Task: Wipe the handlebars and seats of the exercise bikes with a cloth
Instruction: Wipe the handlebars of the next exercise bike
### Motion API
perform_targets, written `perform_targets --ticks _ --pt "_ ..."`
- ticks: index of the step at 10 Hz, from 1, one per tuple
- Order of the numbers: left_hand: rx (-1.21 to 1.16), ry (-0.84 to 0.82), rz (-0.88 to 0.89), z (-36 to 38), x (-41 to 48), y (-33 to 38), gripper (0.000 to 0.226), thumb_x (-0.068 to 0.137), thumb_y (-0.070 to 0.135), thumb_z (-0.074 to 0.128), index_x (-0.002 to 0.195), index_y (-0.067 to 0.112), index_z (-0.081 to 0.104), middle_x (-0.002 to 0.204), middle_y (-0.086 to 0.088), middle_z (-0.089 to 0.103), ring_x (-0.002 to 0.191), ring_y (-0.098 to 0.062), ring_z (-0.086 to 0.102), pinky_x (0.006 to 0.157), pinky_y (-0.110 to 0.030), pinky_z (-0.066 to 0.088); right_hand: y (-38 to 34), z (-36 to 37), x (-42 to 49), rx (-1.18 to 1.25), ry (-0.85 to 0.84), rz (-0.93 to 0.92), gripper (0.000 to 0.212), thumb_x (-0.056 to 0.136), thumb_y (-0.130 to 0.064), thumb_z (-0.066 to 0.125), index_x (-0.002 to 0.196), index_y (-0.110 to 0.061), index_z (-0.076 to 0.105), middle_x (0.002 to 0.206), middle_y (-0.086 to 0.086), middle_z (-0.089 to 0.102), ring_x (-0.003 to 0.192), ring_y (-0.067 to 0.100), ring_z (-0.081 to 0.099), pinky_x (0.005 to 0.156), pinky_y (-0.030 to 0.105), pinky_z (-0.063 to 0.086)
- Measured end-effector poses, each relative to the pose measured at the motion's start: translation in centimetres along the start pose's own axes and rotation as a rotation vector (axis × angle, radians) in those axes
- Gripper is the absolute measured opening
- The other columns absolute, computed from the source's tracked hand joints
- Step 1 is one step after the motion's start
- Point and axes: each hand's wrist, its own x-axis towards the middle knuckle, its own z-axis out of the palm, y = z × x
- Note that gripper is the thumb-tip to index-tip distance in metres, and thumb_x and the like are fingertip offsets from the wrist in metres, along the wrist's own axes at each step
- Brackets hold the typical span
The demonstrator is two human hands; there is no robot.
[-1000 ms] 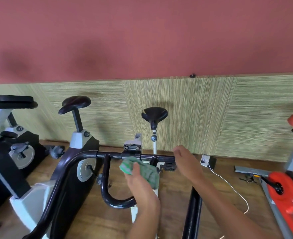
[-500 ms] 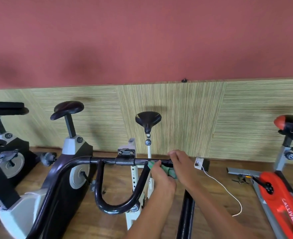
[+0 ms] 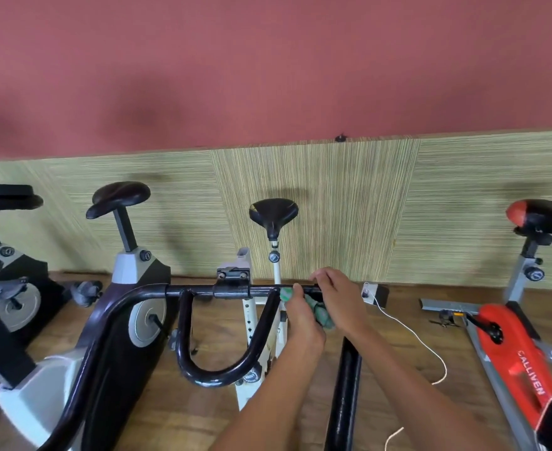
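Beneath red wall (image 3: 268,60), left hand (image 3: 302,320) grips cloth (image 3: 320,313) against handlebar (image 3: 196,291), right hand (image 3: 344,299) grips handlebar.

Maroon wall (image 3: 268,60), green striped panelling (image 3: 333,206), wooden floor (image 3: 385,388), white cable (image 3: 414,333)

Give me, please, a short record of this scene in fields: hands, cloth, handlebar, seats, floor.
left hand: grips the green cloth against the handlebar
right hand: fingers curled over the handlebar, beside the cloth
handlebar: black, with a U-shaped loop below
seats: black seat behind the handlebar, second black seat to its left, red-and-black seat at the right; none touched
floor: white cable on the wood
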Motion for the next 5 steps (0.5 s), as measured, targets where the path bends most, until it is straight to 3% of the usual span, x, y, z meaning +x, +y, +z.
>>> perform_targets --ticks 1,2,3,4,5 --pt "0.376 0.013 -0.014 -2.4 1.0 -2.2 0.054 0.093 0.049 0.044 0.115 0.002 0.058 0.107 -0.02 0.068 0.084 -0.03 0.07 0.07 -0.041 0.059 0.1 -1.4 -0.2 0.104 -0.049 0.042 0.027 0.106 -0.02 0.039 0.103 -0.02 0.066 0.107 -0.007 0.066 0.104 0.008 0.06 0.086 0.015 0.041" --pt "0.486 -0.085 -0.178 -2.8 -0.9 -1.4 0.053 0.102 0.046 0.039 0.119 0.001 0.062 0.098 -0.016 0.071 0.083 -0.029 0.071 0.075 -0.037 0.059 1.3 -2.2 -0.9 0.033 -0.133 0.037 0.028 0.107 -0.016 0.038 0.118 -0.022 0.064 0.124 -0.007 0.063 0.119 0.009 0.055 0.105 0.028 0.04" --pt "0.416 -0.218 -0.261 -1.6 -1.5 0.6 0.06 0.102 0.051 0.032 0.111 0.002 0.065 0.091 -0.017 0.07 0.077 -0.027 0.07 0.068 -0.032 0.058 1.8 -2.3 -1.4 -0.013 -0.142 0.067 0.034 0.107 -0.018 0.037 0.136 -0.02 0.055 0.142 -0.003 0.053 0.132 0.013 0.047 0.113 0.032 0.033" --pt "0.578 -0.221 -0.213 0.3 -2.5 1.4 0.046 0.101 0.034 0.03 0.093 0.006 0.065 0.076 -0.013 0.065 0.065 -0.024 0.065 0.059 -0.028 0.055 2.4 -2.4 -1.3 0.006 -0.132 0.165 0.037 0.108 -0.02 0.035 0.14 -0.019 0.054 0.147 0.001 0.05 0.136 0.018 0.044 0.113 0.034 0.031" --pt "0.616 -0.187 -0.182 1.6 -4.1 0.8 0.034 0.105 0.027 0.035 0.093 0.01 0.062 0.08 -0.006 0.059 0.066 -0.017 0.057 0.064 -0.03 0.05 3.3 -3.0 -1.3 0.063 -0.156 0.213 0.04 0.105 -0.012 0.037 0.137 -0.023 0.059 0.146 0.002 0.054 0.133 0.018 0.049 0.107 0.028 0.036"
